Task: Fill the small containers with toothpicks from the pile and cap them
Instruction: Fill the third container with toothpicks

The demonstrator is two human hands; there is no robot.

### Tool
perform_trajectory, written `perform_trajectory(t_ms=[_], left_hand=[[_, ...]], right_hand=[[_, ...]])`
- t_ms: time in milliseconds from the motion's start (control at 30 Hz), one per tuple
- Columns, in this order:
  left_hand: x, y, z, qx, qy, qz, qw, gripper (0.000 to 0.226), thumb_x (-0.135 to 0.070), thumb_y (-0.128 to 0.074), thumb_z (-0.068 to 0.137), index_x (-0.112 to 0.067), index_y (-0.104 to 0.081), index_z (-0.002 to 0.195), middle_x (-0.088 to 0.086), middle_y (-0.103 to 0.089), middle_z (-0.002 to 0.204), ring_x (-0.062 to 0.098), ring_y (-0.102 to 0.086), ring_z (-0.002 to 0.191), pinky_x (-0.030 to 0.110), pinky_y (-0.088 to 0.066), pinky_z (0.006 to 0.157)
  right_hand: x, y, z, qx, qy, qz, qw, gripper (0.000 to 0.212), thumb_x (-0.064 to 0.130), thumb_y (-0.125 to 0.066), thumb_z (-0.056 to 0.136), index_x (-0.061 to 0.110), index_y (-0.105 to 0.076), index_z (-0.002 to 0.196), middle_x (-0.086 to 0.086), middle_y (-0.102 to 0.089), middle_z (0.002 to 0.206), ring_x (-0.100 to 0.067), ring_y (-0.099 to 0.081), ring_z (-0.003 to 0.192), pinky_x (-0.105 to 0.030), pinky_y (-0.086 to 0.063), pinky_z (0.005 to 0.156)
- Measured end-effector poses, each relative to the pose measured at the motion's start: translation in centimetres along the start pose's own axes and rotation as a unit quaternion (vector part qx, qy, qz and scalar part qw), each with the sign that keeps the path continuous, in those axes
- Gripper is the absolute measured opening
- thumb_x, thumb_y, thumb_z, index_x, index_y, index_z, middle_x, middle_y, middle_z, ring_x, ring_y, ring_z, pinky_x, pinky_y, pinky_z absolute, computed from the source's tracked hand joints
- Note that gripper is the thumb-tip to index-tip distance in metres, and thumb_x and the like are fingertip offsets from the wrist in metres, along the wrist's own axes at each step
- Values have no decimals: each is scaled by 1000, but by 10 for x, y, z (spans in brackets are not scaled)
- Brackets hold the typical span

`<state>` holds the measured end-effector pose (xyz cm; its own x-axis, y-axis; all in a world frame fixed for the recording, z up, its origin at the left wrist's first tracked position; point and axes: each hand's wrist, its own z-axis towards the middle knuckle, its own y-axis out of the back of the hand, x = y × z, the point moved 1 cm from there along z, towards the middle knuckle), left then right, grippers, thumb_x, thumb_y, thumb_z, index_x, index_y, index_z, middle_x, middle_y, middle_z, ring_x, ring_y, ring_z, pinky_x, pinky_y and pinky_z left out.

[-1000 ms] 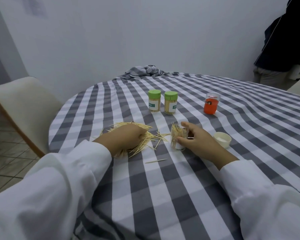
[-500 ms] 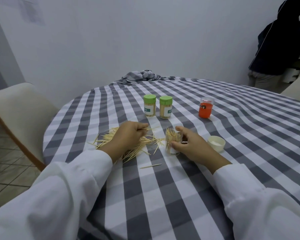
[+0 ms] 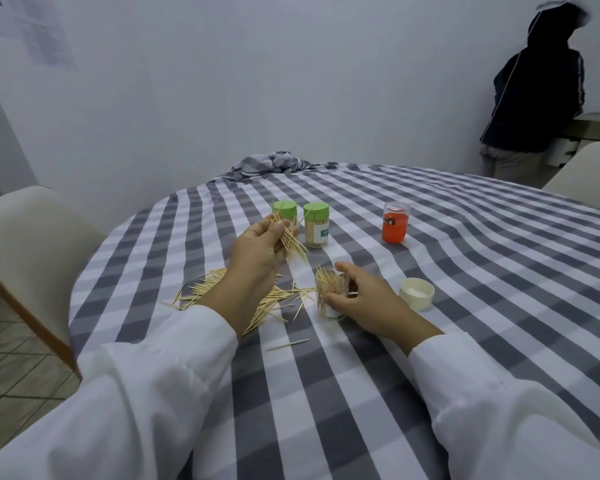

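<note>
My left hand [image 3: 257, 252] is raised above the table and grips a bunch of toothpicks [image 3: 293, 245] pointing down to the right. Below it lies the loose toothpick pile [image 3: 274, 297] on the checked cloth. My right hand [image 3: 368, 301] holds a small clear open container [image 3: 330, 296] upright, partly filled with toothpicks. Its white cap [image 3: 416, 293] lies upside down just to the right. Two green-capped containers [image 3: 284, 214] [image 3: 316, 225] stand behind, filled with toothpicks.
An orange container with a clear cap [image 3: 395, 227] stands at the back right. One stray toothpick [image 3: 286, 345] lies near the front. A cream chair [image 3: 32, 258] stands left of the round table [image 3: 465, 306]. A person in a dark jacket [image 3: 534, 95] stands far right.
My left hand has lifted off the pile with a bunch of toothpicks, rising up and toward the containers. My right hand has kept hold of the open container.
</note>
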<state>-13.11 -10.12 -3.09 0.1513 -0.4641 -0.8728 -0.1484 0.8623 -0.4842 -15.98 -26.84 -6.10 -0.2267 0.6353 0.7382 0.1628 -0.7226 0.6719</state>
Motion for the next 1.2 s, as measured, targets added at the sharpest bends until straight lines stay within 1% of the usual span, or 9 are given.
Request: perform_trajectory(t_ms=[67, 300, 400, 467, 600, 767, 933, 1033, 1200], left_hand=[[4, -6, -2, 7, 10, -28, 1000, 18, -2, -42, 99, -1, -54, 112, 9, -62, 95, 18, -66, 85, 34, -54, 83], [14, -23, -12, 17, 28, -89, 995, 14, 1, -41, 98, -2, -55, 99, 10, -62, 89, 21, -64, 84, 26, -59, 63], [18, -27, -14, 27, 29, -91, 995, 15, 1, -41, 98, -2, -54, 106, 9, -63, 88, 20, -64, 83, 30, -58, 75], [22, -26, -14, 27, 27, -58, 998, 16, -1, -42, 98, -3, -54, 109, 9, -64, 91, 18, -65, 84, 29, -57, 79], [28, -15, -14, 23, 2, 80, 997, 21, -6, -47, 97, -4, -56, 116, 6, -66, 95, 12, -67, 86, 20, -55, 68], [31, -11, -17, 46, -1, 171, 984, 16, -9, -51, 96, -16, -62, 106, 8, -69, 105, 19, -66, 102, 34, -52, 90], [27, -17, -27, 70, -1, 259, 963, 23, -18, -50, 97, -15, -62, 117, -5, -60, 115, 2, -54, 96, 8, -44, 68], [26, -15, -28, 82, 5, 317, 945, 31, -29, -44, 100, -20, -62, 124, -9, -51, 118, 6, -41, 109, 24, -33, 90], [26, -11, -30, 97, 2, 357, 929, 36, -36, -42, 100, -26, -55, 132, -7, -50, 138, 13, -41, 126, 30, -29, 96]], right_hand=[[1, 0, -1, -1, 2, -1, 1000, 69, 30, -62, 89, 21, -26, 147, -1, -42, 145, -15, -46, 125, -23, -42, 95], [3, 1, -4, -4, 8, 10, 1000, 67, 28, -62, 89, 20, -28, 146, -1, -47, 141, -13, -49, 121, -17, -40, 86], [4, 1, -4, -1, 14, 16, 1000, 63, 26, -61, 90, 20, -30, 144, -1, -48, 140, -14, -50, 120, -21, -43, 91], [4, 1, -3, 2, 15, 20, 1000, 63, 26, -61, 90, 20, -31, 144, -2, -48, 140, -15, -51, 120, -23, -44, 92], [2, 0, -1, 3, 11, 19, 1000, 65, 28, -61, 89, 20, -29, 145, -2, -46, 141, -17, -50, 122, -26, -44, 95], [2, -1, -2, -4, 32, 23, 999, 56, 25, -62, 89, 22, -38, 139, 0, -52, 135, -6, -50, 106, -15, -41, 83], [0, -1, -2, -9, 32, 29, 999, 51, 27, -62, 89, 21, -42, 135, 1, -55, 130, -4, -49, 101, -15, -41, 82], [-1, -1, -2, -9, 35, 29, 999, 50, 28, -62, 88, 22, -43, 134, 1, -56, 126, -4, -50, 97, -13, -40, 78], [0, -1, -2, -9, 31, 34, 999, 51, 29, -62, 88, 21, -42, 135, 3, -56, 120, -5, -50, 94, -14, -42, 75]])
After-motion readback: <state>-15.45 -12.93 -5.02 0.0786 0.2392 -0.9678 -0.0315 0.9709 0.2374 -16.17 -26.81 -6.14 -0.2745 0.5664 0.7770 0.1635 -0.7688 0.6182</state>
